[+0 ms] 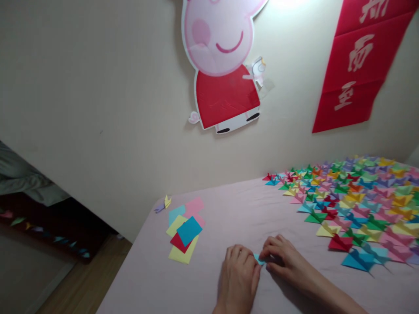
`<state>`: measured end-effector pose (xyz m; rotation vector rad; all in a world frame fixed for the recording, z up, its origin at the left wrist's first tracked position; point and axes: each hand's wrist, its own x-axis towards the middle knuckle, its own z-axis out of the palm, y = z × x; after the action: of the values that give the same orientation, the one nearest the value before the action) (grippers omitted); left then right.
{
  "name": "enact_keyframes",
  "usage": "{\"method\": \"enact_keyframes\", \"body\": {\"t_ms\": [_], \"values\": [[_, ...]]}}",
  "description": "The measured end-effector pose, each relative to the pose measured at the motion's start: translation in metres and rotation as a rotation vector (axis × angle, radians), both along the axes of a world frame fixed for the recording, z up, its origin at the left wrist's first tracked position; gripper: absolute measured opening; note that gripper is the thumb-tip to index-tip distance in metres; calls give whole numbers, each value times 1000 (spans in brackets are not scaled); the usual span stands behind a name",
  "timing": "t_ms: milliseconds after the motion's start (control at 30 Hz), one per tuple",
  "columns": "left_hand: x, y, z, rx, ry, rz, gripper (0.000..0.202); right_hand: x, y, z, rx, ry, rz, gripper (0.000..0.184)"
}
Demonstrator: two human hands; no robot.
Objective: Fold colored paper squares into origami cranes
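A small piece of light blue paper [258, 259] lies on the pink cloth-covered table [147, 279], mostly hidden by my fingers. My left hand [238, 272] rests palm down at its left side, fingers curled together, with the fingertips pressing on the paper. From the right, my right hand [283, 259] pinches the paper's other edge between thumb and fingers. How far the paper is folded cannot be made out. To the left of my hands lies a loose pile of coloured square papers, with a blue sheet [189, 231] on top.
Many folded paper cranes [360, 213] stand in rows across the table's right side. Two small folded pieces, one yellow [167, 201] and one purple [160, 208], sit at the far left corner. A wall with a pig cutout [225, 96] and red banner [363, 65] rises behind.
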<state>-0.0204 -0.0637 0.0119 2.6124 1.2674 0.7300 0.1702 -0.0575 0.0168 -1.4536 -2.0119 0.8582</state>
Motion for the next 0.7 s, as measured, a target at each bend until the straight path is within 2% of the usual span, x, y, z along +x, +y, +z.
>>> {"method": "enact_keyframes", "body": {"t_ms": [167,267,500,700], "values": [[6,3,-8,-16,-16,153,17,-3,4,0,11,-10,-38,15],[9,3,-7,-52,-8,197,18,-7,7,0,15,-55,-58,15],[7,3,5,-206,-6,181,13,-12,9,9,-1,-178,-54,14],[5,5,7,-240,-7,142,12,-7,13,7,-27,-189,10,17]]}}
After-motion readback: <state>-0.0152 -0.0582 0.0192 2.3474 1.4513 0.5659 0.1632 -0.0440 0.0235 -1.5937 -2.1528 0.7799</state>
